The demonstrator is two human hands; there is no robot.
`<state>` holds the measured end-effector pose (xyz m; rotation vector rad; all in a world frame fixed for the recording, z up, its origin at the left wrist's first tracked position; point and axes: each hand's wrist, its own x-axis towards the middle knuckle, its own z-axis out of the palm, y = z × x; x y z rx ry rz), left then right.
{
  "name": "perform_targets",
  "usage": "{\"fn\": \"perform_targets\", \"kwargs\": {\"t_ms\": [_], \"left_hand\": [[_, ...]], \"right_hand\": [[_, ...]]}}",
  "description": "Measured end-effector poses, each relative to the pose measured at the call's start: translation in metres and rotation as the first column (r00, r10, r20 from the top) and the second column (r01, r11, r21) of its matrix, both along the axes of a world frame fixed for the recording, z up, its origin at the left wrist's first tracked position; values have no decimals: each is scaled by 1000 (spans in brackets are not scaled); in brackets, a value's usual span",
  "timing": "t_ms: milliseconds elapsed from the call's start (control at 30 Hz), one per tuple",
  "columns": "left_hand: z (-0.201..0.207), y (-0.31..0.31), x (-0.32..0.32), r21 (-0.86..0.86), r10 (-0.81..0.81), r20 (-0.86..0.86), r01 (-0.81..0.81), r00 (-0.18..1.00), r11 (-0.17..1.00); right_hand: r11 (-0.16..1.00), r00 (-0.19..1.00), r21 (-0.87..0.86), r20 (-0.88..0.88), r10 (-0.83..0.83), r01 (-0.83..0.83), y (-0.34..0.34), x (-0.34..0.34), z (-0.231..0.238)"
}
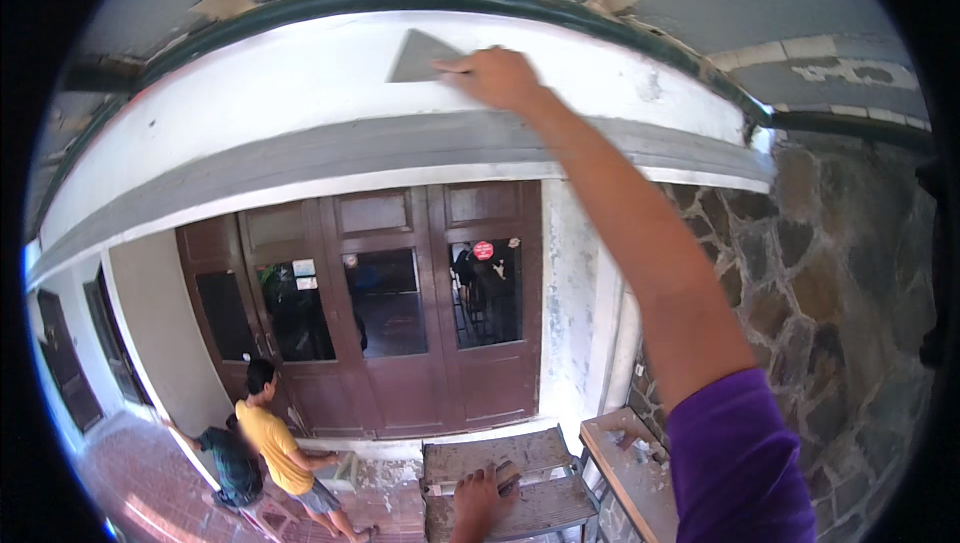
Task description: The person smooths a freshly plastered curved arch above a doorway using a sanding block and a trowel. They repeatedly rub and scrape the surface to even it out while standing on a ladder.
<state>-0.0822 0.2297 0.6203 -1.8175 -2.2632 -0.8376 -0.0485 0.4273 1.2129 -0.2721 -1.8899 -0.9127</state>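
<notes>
My right hand [497, 78] is closed round a wide putty knife [420, 57], arm stretched up and forward. Its grey, triangular blade lies at the white wall band [300, 58] above the doors; the handle is hidden in the hand. Low in the picture, my left hand [478, 505] is closed on a small dark object with a pale edge [508, 475], whose kind I cannot make out. That hand is above the worn metal steps of a stepladder or platform [545, 503].
Beside the steps stands a wooden table [615, 448] littered with pale scraps. Brown panelled doors [385, 383] with glass fill the wall below a grey ledge [330, 148]. Two people, one in a yellow shirt [270, 443], are on the tiled floor at lower left. A stone wall [800, 313] rises at right.
</notes>
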Motion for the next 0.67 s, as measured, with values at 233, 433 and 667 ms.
{"fn": "perform_targets", "kwargs": {"t_ms": [233,433,667], "left_hand": [[-5,-9,-4,15,-46,2,46,999,999],[4,-12,0,8,-59,-23,59,998,998],[-9,-2,-4,-95,-31,5,31,1000,995]], "right_hand": [[941,989,-314,-119,90,-124,-33,41,-116],[503,989,-852,-143,46,-147,-41,187,-405],[-207,709,-854,-234,-665,-477,-98,320,-700]]}}
